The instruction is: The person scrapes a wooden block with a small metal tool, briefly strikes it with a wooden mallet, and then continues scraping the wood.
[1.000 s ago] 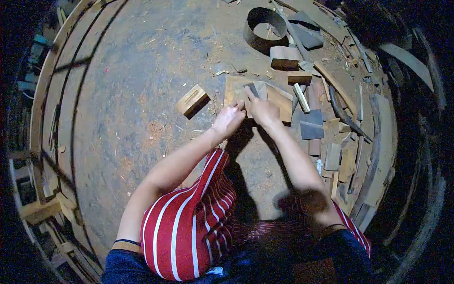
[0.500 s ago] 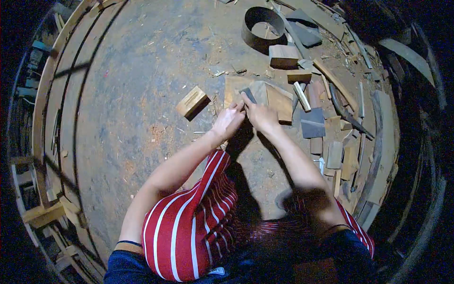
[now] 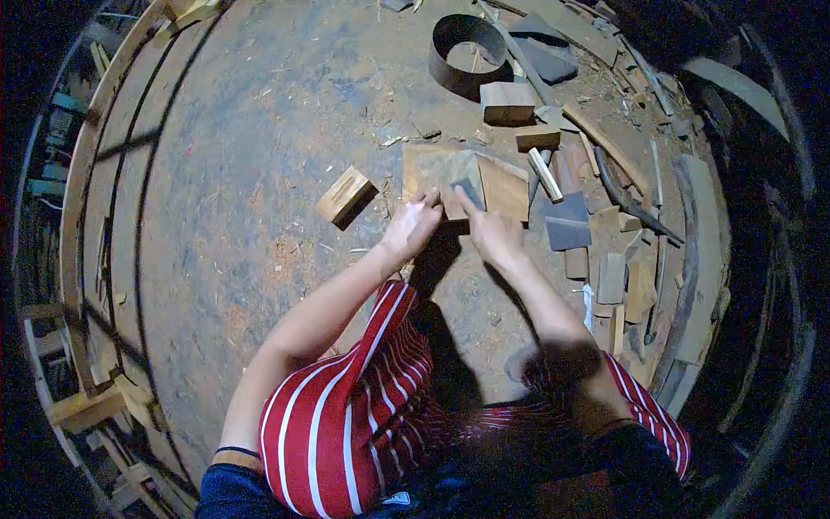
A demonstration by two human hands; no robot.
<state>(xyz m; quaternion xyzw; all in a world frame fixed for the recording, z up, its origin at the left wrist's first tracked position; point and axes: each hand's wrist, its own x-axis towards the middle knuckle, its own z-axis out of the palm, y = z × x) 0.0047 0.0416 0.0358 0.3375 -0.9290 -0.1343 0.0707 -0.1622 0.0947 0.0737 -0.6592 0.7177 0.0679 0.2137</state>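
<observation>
A flat wooden board [image 3: 504, 192] with a pale grey patch lies on the floor in front of me. My left hand [image 3: 413, 227] is closed at its near edge, fingers bent against the wood. Just to the right, my right hand [image 3: 494, 232] presses a small dark grey piece of sandpaper [image 3: 469, 189] onto the board, its index finger stretched along the piece. The fingers underneath are partly hidden. A light wooden block [image 3: 346, 195] rests to the left of the board.
Behind the board stand a dark metal ring [image 3: 471, 56] and a larger wood block [image 3: 507, 103]. At right lie a dark sandpaper sheet [image 3: 568, 221], wood offcuts [image 3: 640, 292] and a dark curved bar [image 3: 635, 206]. A long wooden frame [image 3: 76, 216] runs along the left.
My right hand has shifted right with the sandpaper, away from my left hand, showing more of the board between them. The view has moved slightly. The left hand stays at the board's edge.
</observation>
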